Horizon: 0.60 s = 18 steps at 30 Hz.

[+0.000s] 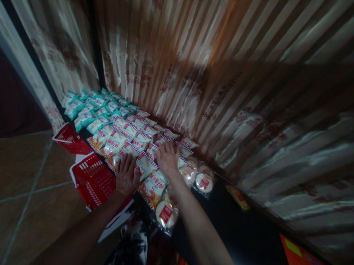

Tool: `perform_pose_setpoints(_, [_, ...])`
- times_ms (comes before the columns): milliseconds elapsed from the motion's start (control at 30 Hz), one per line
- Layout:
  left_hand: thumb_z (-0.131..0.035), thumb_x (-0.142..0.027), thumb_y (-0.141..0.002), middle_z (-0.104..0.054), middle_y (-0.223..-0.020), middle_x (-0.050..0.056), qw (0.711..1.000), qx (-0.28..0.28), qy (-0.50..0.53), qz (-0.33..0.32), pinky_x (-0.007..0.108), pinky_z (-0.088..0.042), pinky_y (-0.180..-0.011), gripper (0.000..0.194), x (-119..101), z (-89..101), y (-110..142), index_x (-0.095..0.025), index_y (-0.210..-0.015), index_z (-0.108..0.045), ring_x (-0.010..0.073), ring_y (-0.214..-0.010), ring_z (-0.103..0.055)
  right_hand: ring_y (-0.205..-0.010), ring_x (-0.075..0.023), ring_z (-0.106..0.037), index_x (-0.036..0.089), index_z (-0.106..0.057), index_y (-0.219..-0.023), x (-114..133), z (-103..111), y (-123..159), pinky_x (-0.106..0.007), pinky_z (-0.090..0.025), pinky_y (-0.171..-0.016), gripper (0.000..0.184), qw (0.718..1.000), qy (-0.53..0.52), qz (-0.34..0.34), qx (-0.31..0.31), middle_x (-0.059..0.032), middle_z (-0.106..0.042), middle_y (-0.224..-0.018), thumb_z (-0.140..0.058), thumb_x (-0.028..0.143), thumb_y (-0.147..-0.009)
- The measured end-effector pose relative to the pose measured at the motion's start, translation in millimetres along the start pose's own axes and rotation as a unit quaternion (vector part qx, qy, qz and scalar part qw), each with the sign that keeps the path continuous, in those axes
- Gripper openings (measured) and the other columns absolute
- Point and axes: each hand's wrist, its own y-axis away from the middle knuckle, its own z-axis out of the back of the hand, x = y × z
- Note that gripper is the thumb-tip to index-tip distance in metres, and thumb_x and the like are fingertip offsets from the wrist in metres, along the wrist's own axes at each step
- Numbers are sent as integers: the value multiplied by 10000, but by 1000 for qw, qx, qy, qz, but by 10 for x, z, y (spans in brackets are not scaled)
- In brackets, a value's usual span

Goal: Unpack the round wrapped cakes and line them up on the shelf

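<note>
Rows of small white-and-orange snack bags [154, 186] with red lettering and striped edges lie on a dark shelf. My left hand [127, 175] rests palm down on the front bags, fingers stretched out. Farther back, my right hand [166, 158] lies flat over other bags of the same kind, its fingers spread. Neither hand is closed round a bag. Right of these bags are clear packs of round white crackers [167, 213] with red labels; another cracker pack [204, 183] lies behind my right forearm. Teal-and-white snack bags [87, 118] fill the far left end.
Red plastic baskets [94, 179] stand on the tiled floor [25, 174] against the shelf's front left. A corrugated, plastic-covered wall [181, 68] rises behind. On the dark shelf [231, 229] to the right lie a small yellow-red packet [238, 198] and an orange package [304, 264].
</note>
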Motion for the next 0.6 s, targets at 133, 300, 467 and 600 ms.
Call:
perform_pose_setpoints(133, [-417,-289,-901,-452,-1414,152,1000,5,8,5,523,-215,-1120,440,3,-1,3,-150,-1310,-500,278,-1390,-284,-1375,-304,-264,181,-473,-1351,-255,94,231,-528,-116,-1093,537,997,17,-58,-50,-156,-429,-1428,-212,458,-972])
perform_pose_setpoints(300, [-399,-301,-910,-455,-1411,157,1000,13,6,8,520,-207,-1123,430,7,2,7,-136,-1289,-520,275,-1391,-282,-1369,-316,-274,152,-475,-1346,-426,91,422,-535,-109,-1092,529,997,11,-78,-20,-153,-485,-1385,-226,433,-973])
perform_pose_setpoints(467, [-396,-300,-913,-459,-1409,150,1000,17,6,8,517,-206,-1128,432,21,-4,16,-137,-1295,-516,272,-1394,-276,-1353,-272,-318,176,-435,-1376,-383,35,411,-514,-97,-1104,508,996,-12,-90,20,-128,-433,-1434,-213,400,-979])
perform_pose_setpoints(600, [-392,-301,-915,-442,-1423,142,1000,24,14,15,523,-189,-1134,445,33,-6,18,-154,-1321,-497,272,-1396,-271,-1383,-254,-271,220,-414,-1393,-446,56,379,-500,-113,-1107,508,995,-13,-96,13,-127,-364,-1478,-201,418,-977])
